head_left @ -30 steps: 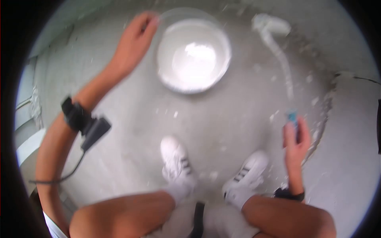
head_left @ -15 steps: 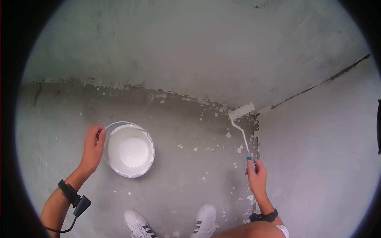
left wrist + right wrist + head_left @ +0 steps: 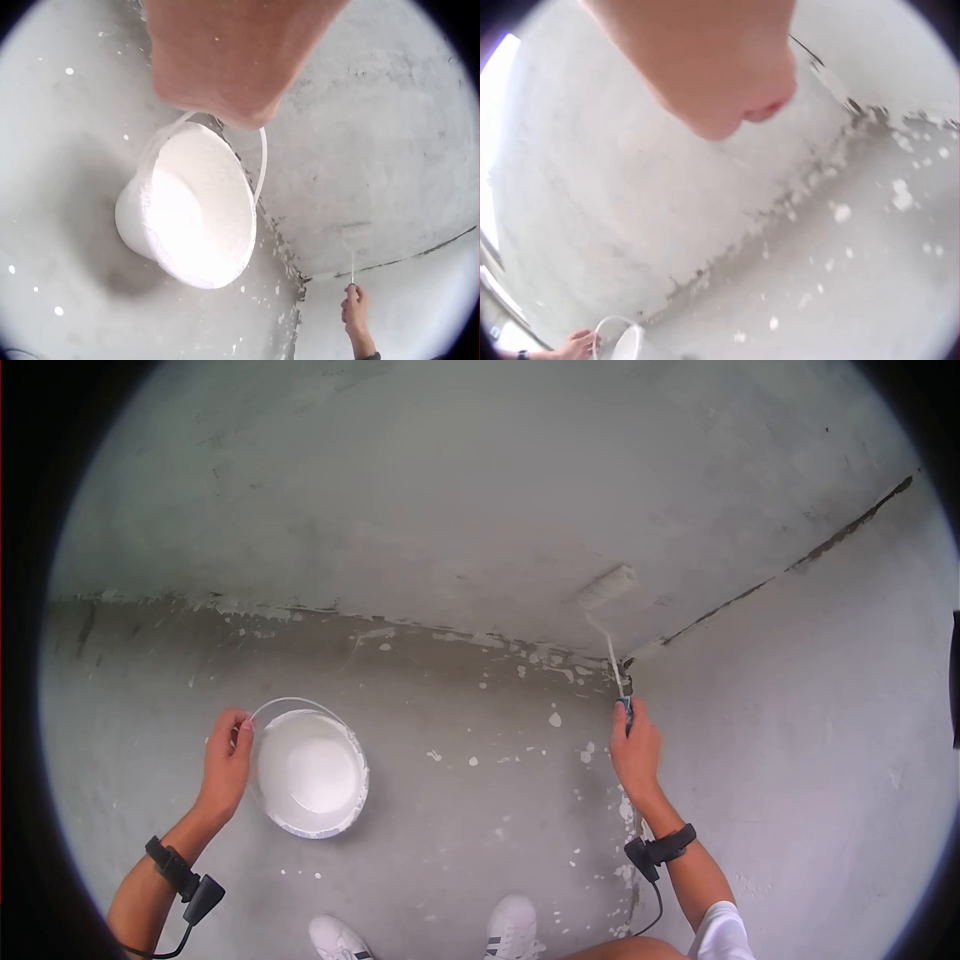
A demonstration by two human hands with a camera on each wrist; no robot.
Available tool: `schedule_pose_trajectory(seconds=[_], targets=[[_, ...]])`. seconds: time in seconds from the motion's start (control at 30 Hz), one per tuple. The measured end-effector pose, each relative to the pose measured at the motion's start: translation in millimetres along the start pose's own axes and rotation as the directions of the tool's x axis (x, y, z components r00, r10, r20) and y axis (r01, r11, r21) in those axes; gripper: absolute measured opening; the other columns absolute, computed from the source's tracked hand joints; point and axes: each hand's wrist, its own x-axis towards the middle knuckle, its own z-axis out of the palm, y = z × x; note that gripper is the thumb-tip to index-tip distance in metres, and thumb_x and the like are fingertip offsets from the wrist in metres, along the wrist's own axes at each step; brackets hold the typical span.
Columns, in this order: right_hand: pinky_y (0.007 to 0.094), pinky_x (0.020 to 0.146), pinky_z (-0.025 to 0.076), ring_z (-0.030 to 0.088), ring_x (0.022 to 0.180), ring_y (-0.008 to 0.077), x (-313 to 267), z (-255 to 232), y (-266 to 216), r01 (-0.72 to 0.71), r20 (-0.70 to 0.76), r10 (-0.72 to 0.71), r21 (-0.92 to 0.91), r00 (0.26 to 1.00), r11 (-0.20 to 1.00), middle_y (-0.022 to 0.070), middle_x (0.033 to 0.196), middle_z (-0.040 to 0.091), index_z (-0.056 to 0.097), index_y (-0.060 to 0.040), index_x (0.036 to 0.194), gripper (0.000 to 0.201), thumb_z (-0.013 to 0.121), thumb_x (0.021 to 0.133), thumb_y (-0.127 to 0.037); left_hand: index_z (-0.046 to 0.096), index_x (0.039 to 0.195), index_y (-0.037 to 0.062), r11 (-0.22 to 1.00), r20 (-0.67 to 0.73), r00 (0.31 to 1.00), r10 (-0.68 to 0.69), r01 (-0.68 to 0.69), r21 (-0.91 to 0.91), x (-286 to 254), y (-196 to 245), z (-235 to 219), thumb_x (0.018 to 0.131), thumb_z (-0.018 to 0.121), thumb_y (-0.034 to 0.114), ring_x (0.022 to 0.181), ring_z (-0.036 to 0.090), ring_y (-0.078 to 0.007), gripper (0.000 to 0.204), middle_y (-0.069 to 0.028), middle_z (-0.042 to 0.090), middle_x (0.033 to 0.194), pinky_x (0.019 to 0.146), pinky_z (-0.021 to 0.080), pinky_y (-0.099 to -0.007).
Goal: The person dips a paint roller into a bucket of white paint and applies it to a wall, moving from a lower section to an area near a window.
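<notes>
The white bucket (image 3: 275, 755) is the closest bit, and I'd guess it has some weight to it, since there's a pool of white paint (image 3: 325, 775) inside. It looks like stiff plastic, painty round the top and probably slick there, so I'd take hold of the thin carry handle (image 3: 300, 701), mid-loop, or the thing may tip and slosh. That's roughly where the left hand (image 3: 228, 755) is, fingers hooked round the handle just beside the bucket on its left, with the left forearm (image 3: 192, 832) reaching in from the near-left side of it. In the left wrist view the bucket sits tilted; can't tell if its base touches the floor (image 3: 430, 830).

Further out, well right of the bucket, the right hand (image 3: 637, 748) is wrapped round the grip (image 3: 627, 710) of a paint roller (image 3: 607, 587). Right arm (image 3: 695, 885) is stretched forward, pointing the roller away. Should be light, with a stiff frame and a soft, drippy sleeve (image 3: 612, 581), so I'd only hold it by the grip. The sleeve is beyond the bucket and to its right, up by the grey wall (image 3: 400, 480); looks like it's on the surface, but I can't swear to contact
</notes>
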Motion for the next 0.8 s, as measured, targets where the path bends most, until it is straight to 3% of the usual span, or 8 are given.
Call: schedule_pose_trajectory(seconds=[0.1, 0.2, 0.3, 0.4, 0.5, 0.6, 0.7, 0.8], targets=[[0.044, 0.058, 0.045, 0.061, 0.062, 0.0367, -3, 5, 5, -0.018, -0.017, 0.02, 0.093, 1.0, 0.995, 0.0177, 0.069, 0.062, 0.057, -0.0048, 0.102, 0.026, 0.048, 0.1, -0.029, 0.055, 0.104, 0.0027, 0.998, -0.036, 0.998, 0.059, -0.06, -0.018, 0, -1, 2, 0.1, 0.048, 0.014, 0.08, 0.046, -0.0125, 0.014, -0.0037, 0.053, 0.09, 0.074, 0.04, -0.0274], [0.0385, 0.058, 0.044, 0.059, 0.061, 0.0276, -19, 18, 13, -0.033, -0.031, 0.045, 0.313, 0.999, 0.949, 0.0151, 0.069, 0.061, 0.059, -0.0023, 0.1, 0.027, 0.049, 0.1, -0.028, 0.055, 0.103, 0.0027, 0.996, -0.069, 0.995, 0.076, -0.073, 0.052, 1, -3, 4, 0.1, 0.048, 0.014, 0.078, 0.046, -0.0126, 0.014, -0.0031, 0.053, 0.087, 0.072, 0.04, -0.0271], [0.0342, 0.059, 0.042, 0.052, 0.062, 0.0194, -37, 28, 23, -0.114, 0.01, 0.117, 0.33, 0.993, 0.937, 0.0115, 0.069, 0.057, 0.059, -0.0006, 0.1, 0.027, 0.051, 0.1, -0.026, 0.055, 0.103, 0.0026, 0.997, -0.064, 0.995, 0.078, -0.077, 0.028, 2, -7, 3, 0.1, 0.049, 0.015, 0.077, 0.046, -0.0125, 0.014, -0.003, 0.053, 0.086, 0.071, 0.04, -0.0267], [0.0339, 0.06, 0.041, 0.048, 0.062, 0.0178, -8, 39, 2, -0.077, 0.028, 0.072, 0.37, 0.997, 0.926, 0.0097, 0.068, 0.054, 0.058, -0.0002, 0.1, 0.026, 0.052, 0.099, -0.026, 0.055, 0.102, 0.0025, 1.0, -0.032, 0.999, -0.015, 0.015, -0.002, -2, 0, 1, 0.1, 0.049, 0.015, 0.076, 0.045, -0.0123, 0.014, -0.0037, 0.054, 0.087, 0.07, 0.041, -0.0266], [0.0256, 0.052, 0.035, 0.042, 0.058, 0.0061, -26, 59, 0, -0.048, -0.021, 0.071, 0.542, 0.997, 0.839, -0.0009, 0.062, 0.045, 0.057, -0.002, 0.093, 0.027, 0.054, 0.099, -0.028, 0.055, 0.102, 0.0025, 0.991, -0.077, 0.989, 0.128, -0.124, 0.057, 1, -7, 3, 0.1, 0.049, 0.015, 0.077, 0.045, -0.0119, 0.014, -0.0035, 0.053, 0.087, 0.07, 0.04, -0.0268], [0.0256, 0.053, 0.036, 0.044, 0.059, 0.006, -20, 39, -16, -0.103, 0.052, 0.088, 0.493, 0.995, 0.864, 0.0003, 0.064, 0.047, 0.056, -0.0019, 0.095, 0.027, 0.053, 0.1, -0.028, 0.055, 0.102, 0.0026, 0.997, -0.051, 0.997, 0.066, -0.064, 0.038, 0, -3, 3, 0.1, 0.049, 0.015, 0.078, 0.046, -0.0118, 0.014, -0.0029, 0.053, 0.087, 0.07, 0.04, -0.0268], [0.0342, 0.06, 0.041, 0.047, 0.062, 0.0178, -23, 42, -36, -0.115, 0.023, 0.117, 0.425, 0.993, 0.898, 0.0102, 0.069, 0.053, 0.056, -0.0008, 0.098, 0.026, 0.051, 0.1, -0.027, 0.055, 0.101, 0.0029, 0.999, -0.033, 0.999, 0.026, -0.027, -0.031, 2, -3, 3, 0.1, 0.049, 0.015, 0.079, 0.046, -0.0116, 0.013, -0.0022, 0.053, 0.088, 0.071, 0.041, -0.0264], [0.0371, 0.059, 0.042, 0.05, 0.061, 0.019, -22, 52, -28, -0.133, 0.031, 0.136, 0.506, 0.99, 0.852, 0.0104, 0.069, 0.053, 0.055, -0.0013, 0.1, 0.025, 0.052, 0.099, -0.026, 0.055, 0.101, 0.0032, 0.998, -0.024, 1.0, 0.001, 0.0, 0.059, 2, -3, 1, 0.1, 0.049, 0.015, 0.079, 0.046, -0.0111, 0.013, -0.002, 0.054, 0.089, 0.071, 0.041, -0.0259]])
